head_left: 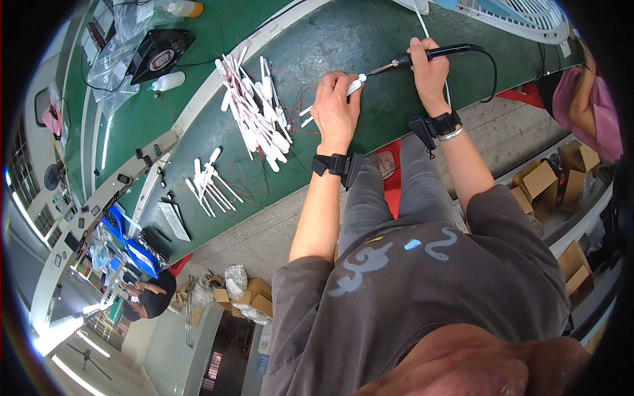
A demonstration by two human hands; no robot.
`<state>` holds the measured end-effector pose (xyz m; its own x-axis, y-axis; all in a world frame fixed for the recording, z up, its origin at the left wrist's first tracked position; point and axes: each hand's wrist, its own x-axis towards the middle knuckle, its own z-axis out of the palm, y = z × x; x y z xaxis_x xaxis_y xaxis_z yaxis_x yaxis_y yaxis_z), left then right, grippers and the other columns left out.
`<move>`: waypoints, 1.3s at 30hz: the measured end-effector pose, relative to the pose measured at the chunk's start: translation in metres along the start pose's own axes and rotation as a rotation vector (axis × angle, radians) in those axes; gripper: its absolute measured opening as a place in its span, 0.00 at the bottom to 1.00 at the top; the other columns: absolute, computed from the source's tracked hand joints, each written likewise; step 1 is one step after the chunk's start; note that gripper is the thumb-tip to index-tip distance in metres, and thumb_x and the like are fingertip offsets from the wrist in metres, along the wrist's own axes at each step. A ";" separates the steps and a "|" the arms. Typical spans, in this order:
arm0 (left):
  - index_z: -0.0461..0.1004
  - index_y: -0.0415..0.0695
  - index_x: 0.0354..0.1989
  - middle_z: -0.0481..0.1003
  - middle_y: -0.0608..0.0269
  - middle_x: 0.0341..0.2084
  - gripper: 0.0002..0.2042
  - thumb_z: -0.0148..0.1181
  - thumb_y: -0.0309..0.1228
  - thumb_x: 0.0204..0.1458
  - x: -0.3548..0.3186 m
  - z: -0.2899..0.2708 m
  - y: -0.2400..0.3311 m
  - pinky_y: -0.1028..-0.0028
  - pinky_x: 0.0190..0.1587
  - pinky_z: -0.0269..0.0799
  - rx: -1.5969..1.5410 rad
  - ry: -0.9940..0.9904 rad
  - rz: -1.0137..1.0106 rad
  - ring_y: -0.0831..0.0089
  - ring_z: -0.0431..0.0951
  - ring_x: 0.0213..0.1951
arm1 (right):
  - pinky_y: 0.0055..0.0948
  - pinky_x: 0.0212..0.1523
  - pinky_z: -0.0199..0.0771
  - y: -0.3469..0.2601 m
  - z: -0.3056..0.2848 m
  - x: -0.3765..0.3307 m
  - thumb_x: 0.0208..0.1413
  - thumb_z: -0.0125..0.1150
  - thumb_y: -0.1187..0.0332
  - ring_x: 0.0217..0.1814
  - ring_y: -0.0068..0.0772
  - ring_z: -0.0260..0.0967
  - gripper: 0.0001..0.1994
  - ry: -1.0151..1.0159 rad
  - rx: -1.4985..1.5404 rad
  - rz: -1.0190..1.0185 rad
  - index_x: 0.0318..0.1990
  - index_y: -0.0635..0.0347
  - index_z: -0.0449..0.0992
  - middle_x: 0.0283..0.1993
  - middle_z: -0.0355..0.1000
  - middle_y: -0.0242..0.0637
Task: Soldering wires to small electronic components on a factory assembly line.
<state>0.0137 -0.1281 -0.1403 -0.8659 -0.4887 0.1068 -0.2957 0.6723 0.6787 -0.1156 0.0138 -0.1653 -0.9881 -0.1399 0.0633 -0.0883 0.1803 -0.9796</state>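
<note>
My right hand (pixel 429 74) is closed around the black handle of a soldering iron (pixel 400 62), whose metal tip points left. Its tip meets or nearly meets the rounded end of a white plastic stick-shaped part (pixel 355 86). That part is pinched in the fingers of my left hand (pixel 335 109), low over the green bench top (pixel 317 39). Left of this hand lies a large heap of similar white parts (pixel 254 112) with thin red wires. A smaller group of them (pixel 210 185) rests nearer the bench's front edge.
A white fan (pixel 515 20) stands at the back right, and the iron's black cord (pixel 494 72) loops near it. Across a raised divider are a black square fan (pixel 158 56), a white bottle (pixel 168 81) and plastic bags. Another person (pixel 584 112) in pink sits at the right.
</note>
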 end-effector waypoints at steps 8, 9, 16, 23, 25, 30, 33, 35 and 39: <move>0.77 0.47 0.33 0.73 0.65 0.34 0.07 0.65 0.28 0.45 0.000 -0.001 -0.001 0.65 0.35 0.71 -0.002 0.006 0.025 0.63 0.75 0.36 | 0.16 0.20 0.55 -0.002 0.000 -0.002 0.60 0.56 0.63 0.19 0.11 0.54 0.15 0.024 0.090 0.063 0.22 0.58 0.66 0.19 0.61 0.22; 0.77 0.47 0.33 0.73 0.65 0.34 0.07 0.65 0.28 0.45 0.000 -0.001 -0.001 0.65 0.35 0.71 -0.001 0.006 0.024 0.63 0.75 0.36 | 0.17 0.20 0.54 -0.003 -0.001 -0.002 0.60 0.56 0.64 0.19 0.11 0.53 0.15 0.051 0.178 0.116 0.22 0.57 0.66 0.19 0.60 0.22; 0.77 0.45 0.37 0.73 0.62 0.35 0.09 0.65 0.27 0.45 0.003 -0.008 0.001 0.65 0.37 0.71 -0.002 -0.018 0.079 0.62 0.74 0.37 | 0.17 0.18 0.51 0.003 -0.007 0.001 0.60 0.53 0.69 0.16 0.12 0.50 0.13 0.081 0.495 0.195 0.22 0.55 0.63 0.19 0.59 0.25; 0.76 0.43 0.41 0.73 0.62 0.37 0.13 0.65 0.28 0.46 -0.008 -0.006 0.000 0.65 0.40 0.70 -0.001 0.047 0.206 0.60 0.74 0.39 | 0.17 0.18 0.50 0.002 -0.008 -0.002 0.60 0.53 0.70 0.16 0.12 0.49 0.13 0.107 0.503 0.187 0.22 0.55 0.62 0.19 0.60 0.26; 0.76 0.42 0.42 0.73 0.62 0.37 0.13 0.65 0.27 0.46 -0.015 -0.001 0.000 0.65 0.41 0.69 0.004 0.007 0.229 0.60 0.73 0.38 | 0.18 0.18 0.50 0.000 -0.009 -0.005 0.60 0.53 0.70 0.16 0.13 0.49 0.13 0.119 0.522 0.187 0.23 0.55 0.62 0.19 0.60 0.26; 0.77 0.45 0.42 0.73 0.65 0.36 0.14 0.65 0.27 0.45 -0.026 0.009 0.006 0.65 0.44 0.65 0.078 0.005 0.255 0.63 0.71 0.40 | 0.17 0.18 0.49 0.000 -0.020 -0.016 0.60 0.54 0.69 0.17 0.12 0.50 0.13 0.104 0.385 0.208 0.22 0.56 0.62 0.19 0.60 0.25; 0.77 0.46 0.41 0.73 0.66 0.36 0.13 0.66 0.28 0.45 -0.028 0.010 0.002 0.65 0.45 0.63 0.069 0.071 0.193 0.64 0.69 0.42 | 0.17 0.20 0.53 0.000 -0.019 -0.017 0.59 0.55 0.67 0.19 0.11 0.53 0.14 0.059 0.303 0.156 0.21 0.57 0.64 0.19 0.61 0.24; 0.78 0.47 0.40 0.73 0.67 0.37 0.12 0.67 0.28 0.44 -0.029 0.010 -0.001 0.65 0.46 0.63 0.088 0.062 0.185 0.64 0.69 0.42 | 0.17 0.21 0.54 -0.001 -0.021 -0.018 0.58 0.56 0.66 0.21 0.11 0.54 0.15 0.037 0.261 0.134 0.20 0.58 0.64 0.19 0.62 0.23; 0.80 0.48 0.37 0.73 0.68 0.37 0.11 0.67 0.29 0.43 -0.029 0.012 -0.001 0.65 0.46 0.63 0.081 0.066 0.171 0.64 0.69 0.42 | 0.18 0.23 0.56 -0.001 -0.024 -0.017 0.59 0.56 0.67 0.22 0.12 0.55 0.15 -0.015 0.166 0.057 0.20 0.59 0.64 0.19 0.63 0.24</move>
<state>0.0345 -0.1075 -0.1530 -0.8787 -0.3972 0.2648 -0.1805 0.7900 0.5859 -0.1022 0.0395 -0.1606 -0.9889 -0.1485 0.0049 -0.0088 0.0254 -0.9996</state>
